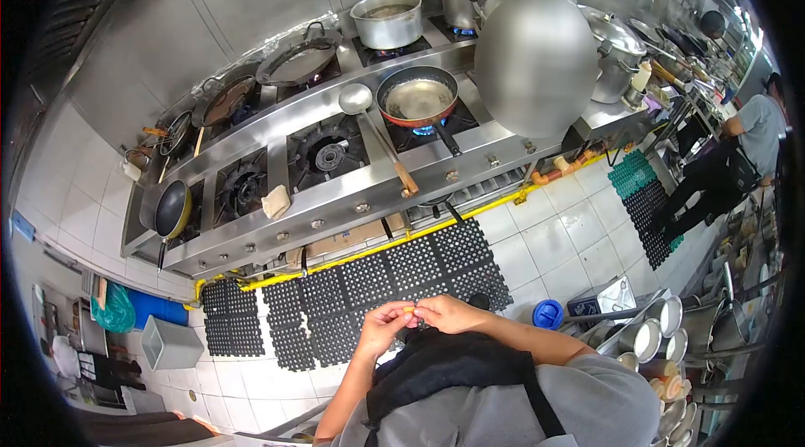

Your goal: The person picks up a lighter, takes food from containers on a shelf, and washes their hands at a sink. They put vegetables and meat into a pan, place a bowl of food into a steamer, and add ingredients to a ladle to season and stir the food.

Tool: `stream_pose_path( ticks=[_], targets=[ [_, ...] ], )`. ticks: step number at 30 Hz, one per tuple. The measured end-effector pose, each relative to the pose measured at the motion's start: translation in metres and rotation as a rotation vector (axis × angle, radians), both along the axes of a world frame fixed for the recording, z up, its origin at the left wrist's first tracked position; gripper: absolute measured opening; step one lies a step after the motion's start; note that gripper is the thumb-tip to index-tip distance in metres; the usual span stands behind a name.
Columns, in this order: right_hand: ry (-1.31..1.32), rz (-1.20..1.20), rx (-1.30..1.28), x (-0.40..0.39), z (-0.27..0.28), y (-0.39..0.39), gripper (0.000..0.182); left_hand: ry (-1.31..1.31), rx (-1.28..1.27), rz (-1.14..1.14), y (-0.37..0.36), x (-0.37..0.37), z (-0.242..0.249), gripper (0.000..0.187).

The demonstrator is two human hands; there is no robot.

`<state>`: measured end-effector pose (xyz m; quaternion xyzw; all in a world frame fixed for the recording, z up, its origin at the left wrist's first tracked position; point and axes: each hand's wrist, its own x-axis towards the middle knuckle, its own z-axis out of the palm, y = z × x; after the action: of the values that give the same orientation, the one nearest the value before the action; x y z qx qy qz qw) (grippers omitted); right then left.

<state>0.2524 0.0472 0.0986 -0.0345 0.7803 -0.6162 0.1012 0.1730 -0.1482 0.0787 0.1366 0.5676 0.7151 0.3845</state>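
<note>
The left hand and right hand meet fingertip to fingertip on the near side of the red frying pan, pinching a small yellow-orange item that the fingers mostly hide, its kind unclear. Just left of that pan lies a long-handled ladle; right of it, a blurred oval masks part of the stove.

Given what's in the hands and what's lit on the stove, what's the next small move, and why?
Probably bring the small orange piece toward the red pan. Both the left hand and right hand are at it, away from the stove, while a flame burns under that pan. What the piece is, I can't tell.
</note>
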Motion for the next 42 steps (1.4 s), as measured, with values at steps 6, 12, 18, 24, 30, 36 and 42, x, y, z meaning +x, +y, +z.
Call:
stream_pose_path(
  ticks=[6, 12, 18, 24, 30, 36, 42],
  targets=[
    [0.002, 0.017, 0.147, 0.000, 0.003, -0.005, 0.024, 0.055, -0.089, 0.052, 0.003, -0.002, -0.011, 0.010],
    [-0.038, -0.052, 0.191, 0.002, -0.007, -0.014, 0.022, 0.040, -0.111, 0.156, 0.002, -0.003, -0.013, 0.007],
    [-0.001, -0.070, 0.155, 0.001, -0.006, -0.013, 0.020, -0.012, -0.118, 0.175, 0.001, -0.002, -0.011, 0.011],
    [0.140, -0.152, 0.147, 0.004, -0.013, -0.011, 0.018, -0.079, -0.110, 0.141, -0.001, -0.002, -0.013, 0.012],
    [0.187, -0.208, 0.107, 0.005, -0.017, -0.010, 0.019, -0.059, -0.053, 0.127, 0.001, -0.002, -0.001, 0.013],
    [0.057, -0.079, 0.097, 0.004, -0.012, -0.003, 0.020, 0.036, -0.047, 0.091, 0.000, -0.004, -0.008, 0.014],
    [0.015, -0.124, 0.073, 0.008, -0.016, -0.009, 0.018, 0.071, -0.204, 0.065, -0.005, -0.003, -0.017, 0.012]
  ],
)
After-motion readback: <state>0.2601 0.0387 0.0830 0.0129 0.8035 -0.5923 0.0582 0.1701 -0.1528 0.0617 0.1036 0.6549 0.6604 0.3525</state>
